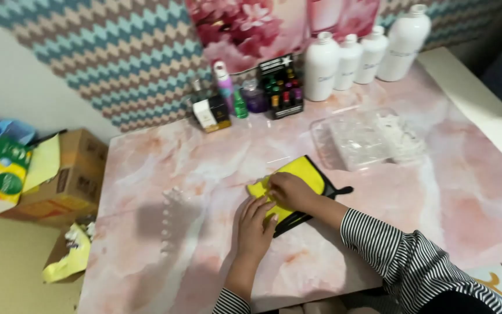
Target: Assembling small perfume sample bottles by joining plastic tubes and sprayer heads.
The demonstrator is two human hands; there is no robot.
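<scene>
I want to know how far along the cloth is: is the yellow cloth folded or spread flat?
Partly folded: the yellow cloth has its near corner turned over under the right hand; the left hand presses its lower edge.

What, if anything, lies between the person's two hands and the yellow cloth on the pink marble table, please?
Nothing visible does. The left hand lies flat on the near edge of the yellow cloth, and the right hand rests on top of it, pinching a fold. The clear plastic tray stands apart, further back on the table.
</scene>
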